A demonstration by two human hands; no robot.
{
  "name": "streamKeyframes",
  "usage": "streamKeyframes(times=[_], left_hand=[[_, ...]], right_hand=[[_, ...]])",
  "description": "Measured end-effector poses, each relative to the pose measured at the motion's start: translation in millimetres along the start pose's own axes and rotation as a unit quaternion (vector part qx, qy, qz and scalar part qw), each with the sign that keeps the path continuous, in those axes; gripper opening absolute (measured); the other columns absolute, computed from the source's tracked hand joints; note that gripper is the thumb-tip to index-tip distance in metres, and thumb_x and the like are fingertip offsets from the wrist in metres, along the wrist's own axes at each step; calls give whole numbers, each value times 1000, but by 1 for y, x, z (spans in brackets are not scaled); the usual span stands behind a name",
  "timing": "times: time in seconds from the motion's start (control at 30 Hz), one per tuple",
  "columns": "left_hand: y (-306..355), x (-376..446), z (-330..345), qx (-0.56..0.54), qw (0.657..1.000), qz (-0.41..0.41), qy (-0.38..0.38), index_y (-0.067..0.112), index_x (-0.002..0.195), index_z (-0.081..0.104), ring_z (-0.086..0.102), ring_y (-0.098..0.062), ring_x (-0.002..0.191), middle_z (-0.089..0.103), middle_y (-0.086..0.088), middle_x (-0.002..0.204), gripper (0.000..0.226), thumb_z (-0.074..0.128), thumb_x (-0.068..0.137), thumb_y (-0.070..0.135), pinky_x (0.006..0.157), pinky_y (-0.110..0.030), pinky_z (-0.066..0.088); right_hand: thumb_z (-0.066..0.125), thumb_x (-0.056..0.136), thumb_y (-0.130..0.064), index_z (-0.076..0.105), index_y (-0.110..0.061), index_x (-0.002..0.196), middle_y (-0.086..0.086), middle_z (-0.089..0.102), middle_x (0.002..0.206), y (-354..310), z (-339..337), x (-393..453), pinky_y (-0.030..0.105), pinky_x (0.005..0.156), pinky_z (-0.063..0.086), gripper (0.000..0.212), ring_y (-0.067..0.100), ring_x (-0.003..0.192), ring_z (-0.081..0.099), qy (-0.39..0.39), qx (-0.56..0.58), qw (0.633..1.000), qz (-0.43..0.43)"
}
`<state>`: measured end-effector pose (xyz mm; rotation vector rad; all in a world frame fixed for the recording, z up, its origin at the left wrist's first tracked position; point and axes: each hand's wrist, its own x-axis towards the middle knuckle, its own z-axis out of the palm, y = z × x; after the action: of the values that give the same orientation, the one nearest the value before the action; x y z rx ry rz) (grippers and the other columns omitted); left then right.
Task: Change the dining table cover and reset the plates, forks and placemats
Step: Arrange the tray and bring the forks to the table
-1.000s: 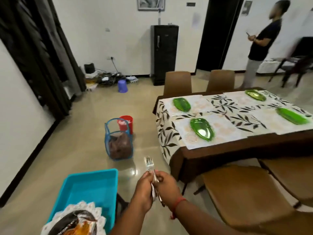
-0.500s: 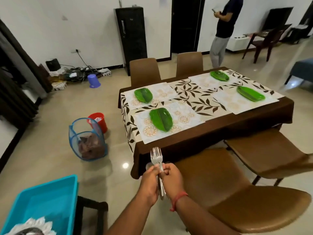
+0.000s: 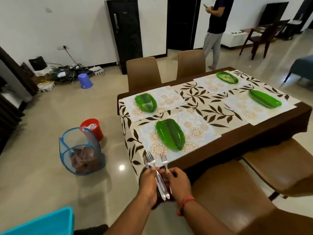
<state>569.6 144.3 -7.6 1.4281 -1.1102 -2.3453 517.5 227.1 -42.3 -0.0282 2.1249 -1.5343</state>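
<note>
From the head camera I see my left hand gripping a bundle of shiny metal forks while my right hand pinches a single silver fork, tines up, just beside the table corner. Four green leaf-shaped plates sit on pale patterned placemats over the leaf-print cover.

There is one view only, from a camera on the person's head, looking forward and down. It stands near the corner of the surface, which spreads toward 1 o'clock, with bare floor toward 10 o'clock.
</note>
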Motion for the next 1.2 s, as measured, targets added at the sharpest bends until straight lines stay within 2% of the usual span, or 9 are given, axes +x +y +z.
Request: streamKeyframes(times=[0.1,0.2,0.37,0.47,0.63,0.8,0.9,1.03,1.2], left_hand=[[32,37,-1,1,1000,3,-3,-2,105,56,69,-36,71,70,-23,86,18,41,102,7,61,-43,58],[49,66,6,1,1000,-16,-2,0,104,56,68,-36,83,66,-21,92,20,40,105,11,76,-53,59],[54,106,15,12,998,-58,-29,4,93,56,61,-28,68,63,-15,79,19,40,103,8,64,-37,51],[68,129,21,-7,997,-69,-27,5,93,55,61,-29,68,61,-15,77,19,41,104,10,68,-39,52],[102,161,2,-20,999,-38,13,7,89,55,63,-27,63,59,-14,77,21,41,105,11,60,-37,56],[114,175,9,-57,995,-8,77,7,87,54,56,-29,69,56,-15,78,24,39,105,11,80,-43,52],[117,175,9,-47,994,2,101,6,90,58,63,-29,70,64,-15,75,23,41,104,11,72,-45,59],[126,183,9,-46,991,17,126,5,91,58,61,-29,73,60,-16,84,23,41,104,12,78,-43,54],[142,193,22,-39,993,33,102,5,91,55,60,-25,63,58,-14,78,21,40,103,13,70,-39,56]], right_hand=[[59,96,-12,69,-9,83,4,72,72,-23,13,33,24,62,58,16,11,62,68,29,28,999,6],[57,96,-8,67,-3,90,10,67,74,-35,11,64,22,50,50,13,15,58,61,54,49,997,26],[52,98,-4,66,-8,95,9,65,76,-39,-20,133,35,64,52,15,17,64,60,100,27,993,63],[52,98,-4,67,-10,100,7,67,86,-39,-46,189,39,73,53,17,20,70,64,127,-13,990,66],[53,92,-8,72,-16,106,12,69,115,-38,-78,275,39,96,52,25,32,107,64,134,-135,979,70],[50,92,-6,69,-12,115,14,63,127,-44,-96,339,27,88,43,30,31,115,58,101,-190,972,90],[50,92,-7,69,-12,114,14,62,129,-45,-97,367,30,94,44,29,31,118,56,71,-206,972,81],[51,92,-7,70,-12,111,14,65,124,-47,-91,388,32,95,45,27,32,116,57,60,-206,974,67],[52,92,-12,72,-12,109,13,69,116,-43,-87,395,33,91,47,26,32,109,61,77,-223,969,70]])
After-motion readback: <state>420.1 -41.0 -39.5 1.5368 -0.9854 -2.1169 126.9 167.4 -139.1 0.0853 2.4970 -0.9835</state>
